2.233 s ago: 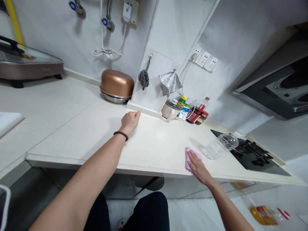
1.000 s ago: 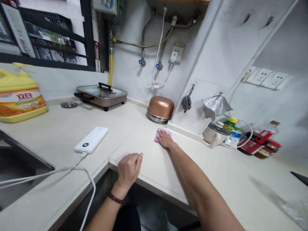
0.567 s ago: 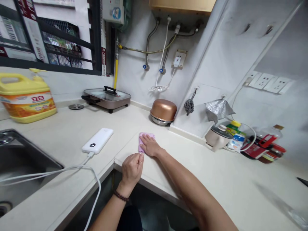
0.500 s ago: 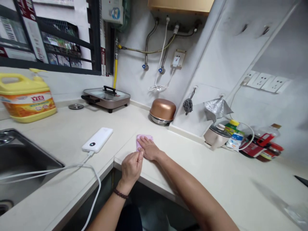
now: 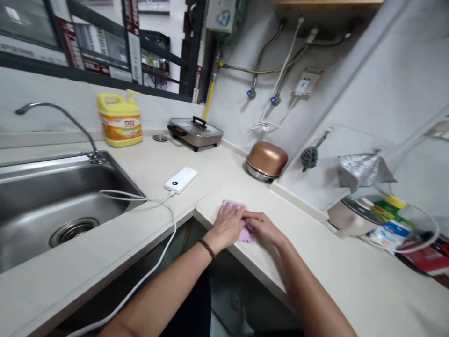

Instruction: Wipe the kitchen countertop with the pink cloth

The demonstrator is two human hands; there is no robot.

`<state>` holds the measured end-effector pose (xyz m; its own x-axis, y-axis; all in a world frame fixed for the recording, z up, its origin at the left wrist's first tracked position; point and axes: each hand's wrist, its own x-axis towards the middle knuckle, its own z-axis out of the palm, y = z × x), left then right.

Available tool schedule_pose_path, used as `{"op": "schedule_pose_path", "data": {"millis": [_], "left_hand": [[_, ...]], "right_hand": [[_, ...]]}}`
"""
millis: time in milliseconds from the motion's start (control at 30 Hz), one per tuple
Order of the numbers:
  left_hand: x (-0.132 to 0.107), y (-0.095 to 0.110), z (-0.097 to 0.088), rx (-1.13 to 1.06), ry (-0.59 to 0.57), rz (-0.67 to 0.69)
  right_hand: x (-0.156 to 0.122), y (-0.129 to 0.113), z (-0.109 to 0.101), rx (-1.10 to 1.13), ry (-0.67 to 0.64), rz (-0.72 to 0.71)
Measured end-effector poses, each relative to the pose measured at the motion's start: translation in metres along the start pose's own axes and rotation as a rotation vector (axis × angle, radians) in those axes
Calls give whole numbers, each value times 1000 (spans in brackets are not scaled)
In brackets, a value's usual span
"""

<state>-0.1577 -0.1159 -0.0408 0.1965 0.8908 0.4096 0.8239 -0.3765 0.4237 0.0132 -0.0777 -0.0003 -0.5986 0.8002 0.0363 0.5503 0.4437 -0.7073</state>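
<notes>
A small pink cloth [image 5: 235, 207] lies on the pale worktop [image 5: 315, 248] near its corner edge. Both hands rest on it. My left hand [image 5: 227, 224], with a dark bead bracelet at the wrist, lies flat over the cloth's left part, fingers stretched. My right hand [image 5: 262, 227] presses the cloth's right part, fingers laid forward and touching the left hand's fingers. Most of the cloth is hidden under the two hands.
A white power bank [image 5: 180, 179] with a cable [image 5: 164, 220] lies left of the cloth. Beyond are a steel sink [image 5: 52, 201], a yellow detergent jug [image 5: 119, 120], an electric pan [image 5: 195, 132], a copper pot [image 5: 267, 160], and a small cooker [image 5: 352, 215] with bottles at right.
My right hand dragged the pink cloth from the stove side across the worktop to the corner. My left hand came onto the cloth too. The view turned left, showing the sink.
</notes>
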Motion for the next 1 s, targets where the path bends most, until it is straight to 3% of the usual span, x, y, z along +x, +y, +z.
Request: {"op": "schedule_pose_path", "data": {"millis": [133, 267, 400, 567, 733, 1000], "left_hand": [[21, 8, 15, 126, -190, -112], [72, -14, 14, 218, -230, -262], [118, -45, 4, 274, -218, -435], [143, -57, -3, 310, -231, -663], [123, -39, -3, 305, -226, -723], [33, -37, -17, 400, -287, -528]], "right_hand": [[-41, 44, -43, -2, 437, 151], [-73, 92, -66, -12, 717, 208], [-81, 116, -67, 61, 794, 242], [-75, 123, -63, 45, 693, 295], [-73, 129, -61, 77, 655, 282], [-70, 129, -57, 50, 617, 266]]}}
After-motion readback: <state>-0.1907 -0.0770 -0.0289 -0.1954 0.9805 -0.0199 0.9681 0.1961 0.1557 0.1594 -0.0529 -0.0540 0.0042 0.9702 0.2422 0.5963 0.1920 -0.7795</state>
